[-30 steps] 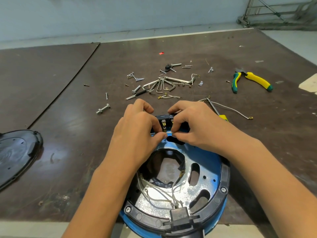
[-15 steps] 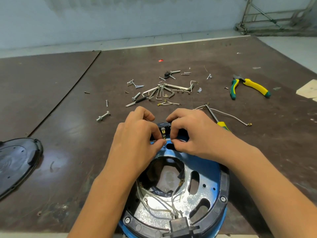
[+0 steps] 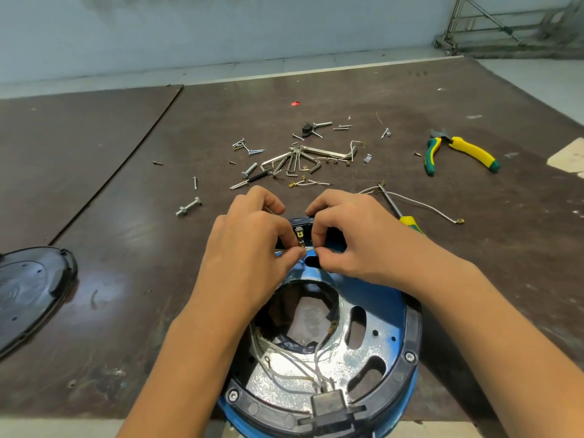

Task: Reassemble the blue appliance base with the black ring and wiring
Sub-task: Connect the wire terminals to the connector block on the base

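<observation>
Keeping the blue base (image 3: 382, 298) with its black ring (image 3: 410, 336) where it had sat a second before, we had both hands at its far rim, and a thin white wire (image 3: 311, 249) now showed between them. Our left hand (image 3: 249, 245) and right hand (image 3: 357, 235) each pinched it, just under the brass terminal (image 3: 300, 239), so we judged the connection close

The base (image 3: 373, 298), round and blue, lies open side up at the near edge of the table (image 3: 126, 279). The ring (image 3: 410, 339), black and screwed down, sits around its rim. White wires (image 3: 284, 371) loop loosely inside. At the far rim, the left hand (image 3: 249, 245) and right hand (image 3: 357, 238) pinch one wire end (image 3: 311, 249) beside a brass terminal (image 3: 300, 240).
</observation>
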